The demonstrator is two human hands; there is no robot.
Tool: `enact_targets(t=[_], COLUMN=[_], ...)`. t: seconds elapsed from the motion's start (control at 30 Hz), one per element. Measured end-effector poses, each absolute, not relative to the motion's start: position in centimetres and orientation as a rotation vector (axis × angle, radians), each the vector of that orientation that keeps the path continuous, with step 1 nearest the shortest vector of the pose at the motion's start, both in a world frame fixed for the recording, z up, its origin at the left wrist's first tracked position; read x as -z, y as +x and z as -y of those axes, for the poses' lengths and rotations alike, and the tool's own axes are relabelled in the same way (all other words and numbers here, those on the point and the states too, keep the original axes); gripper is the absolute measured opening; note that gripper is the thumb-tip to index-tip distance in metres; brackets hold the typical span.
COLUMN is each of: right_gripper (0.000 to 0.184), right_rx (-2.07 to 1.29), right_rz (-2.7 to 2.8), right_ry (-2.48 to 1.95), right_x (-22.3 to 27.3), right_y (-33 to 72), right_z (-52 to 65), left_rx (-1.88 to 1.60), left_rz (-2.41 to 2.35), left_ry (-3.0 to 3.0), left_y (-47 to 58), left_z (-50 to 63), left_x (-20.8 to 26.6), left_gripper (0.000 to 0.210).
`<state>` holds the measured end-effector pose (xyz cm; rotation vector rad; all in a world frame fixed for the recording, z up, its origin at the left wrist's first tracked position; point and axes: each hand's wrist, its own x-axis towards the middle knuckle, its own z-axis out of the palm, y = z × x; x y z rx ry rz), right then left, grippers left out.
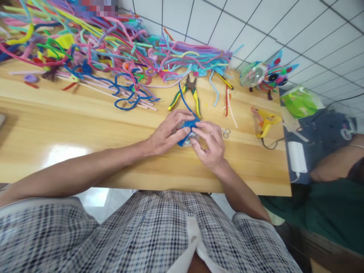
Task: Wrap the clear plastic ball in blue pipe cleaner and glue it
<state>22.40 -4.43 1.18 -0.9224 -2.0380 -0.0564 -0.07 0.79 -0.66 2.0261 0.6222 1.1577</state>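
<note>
Both hands are on a small clear plastic piece [187, 141], partly wrapped in blue pipe cleaner [184, 142], just above or on the table top. My left hand [167, 132] closes round its left side, with thumb and fingers on the blue part. At its right side, my right hand [211, 143] pinches it with bent fingers. One blue pipe cleaner end sticks up from the piece toward the pliers [192, 88], which lie spread with yellow-green handles pointing at my hands. Small scissors [226, 133] lie right of my right hand. My fingers hide much of the piece.
A heap of coloured pipe cleaners [196, 57] lines the table's back. Toward the right stand a clear bottle [254, 74] with a fuzzy decorated figure [277, 79] and a yellow glue gun [267, 123] with its cord. Another person's arm [338, 163] is at far right.
</note>
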Motion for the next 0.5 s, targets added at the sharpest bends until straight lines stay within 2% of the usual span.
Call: enact_targets(t=[0.3,0.5], right_gripper=[0.043,0.045], right_rx=[0.077,0.069], right_rz=[2.042,2.036], right_ry=[-0.946,-0.937], right_x=[-0.94,-0.95], right_y=[22.51,22.34], right_z=[4.35,4.28], left_rx=[-1.12,-1.13], left_rz=[-0.625,-0.521], left_ry=[2.104,2.187], left_y=[-0.24,-0.64], left_z=[-1.23,-1.45], left_x=[0.79,1.54], left_gripper=[0.041,0.055])
